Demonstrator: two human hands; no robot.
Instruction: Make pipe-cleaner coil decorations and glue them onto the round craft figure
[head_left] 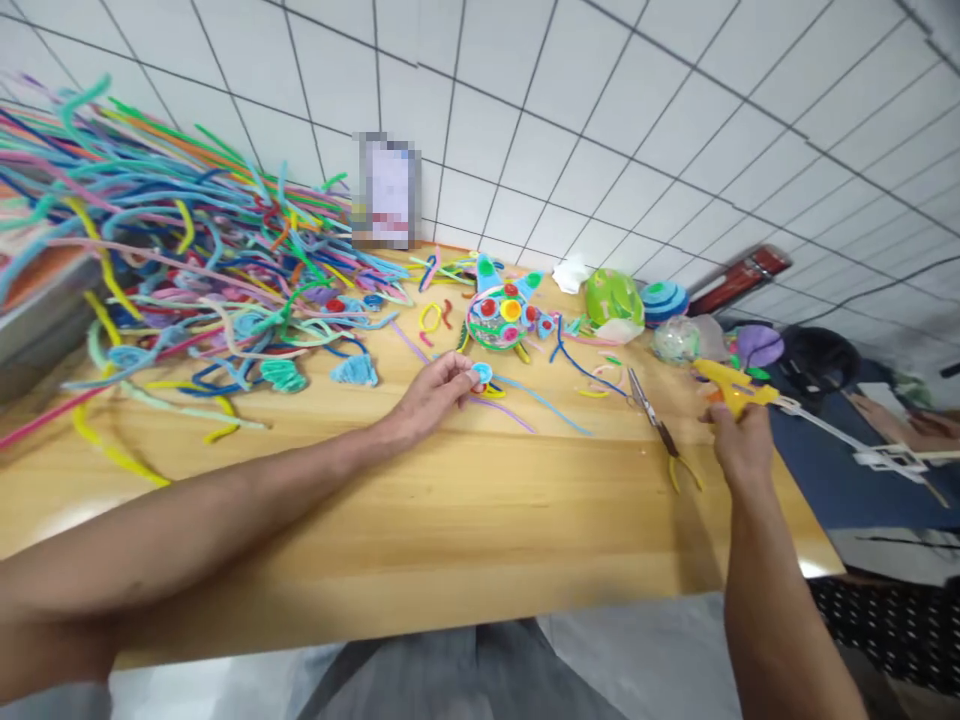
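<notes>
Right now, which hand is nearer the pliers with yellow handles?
Right. The right hand, holding the yellow glue gun, is just right of the pliers; the left hand, pinching a small blue piece, is farther off, to their left.

Bright light, stretched edges, slight blur

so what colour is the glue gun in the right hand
The glue gun is yellow, seen best in the head view.
</notes>
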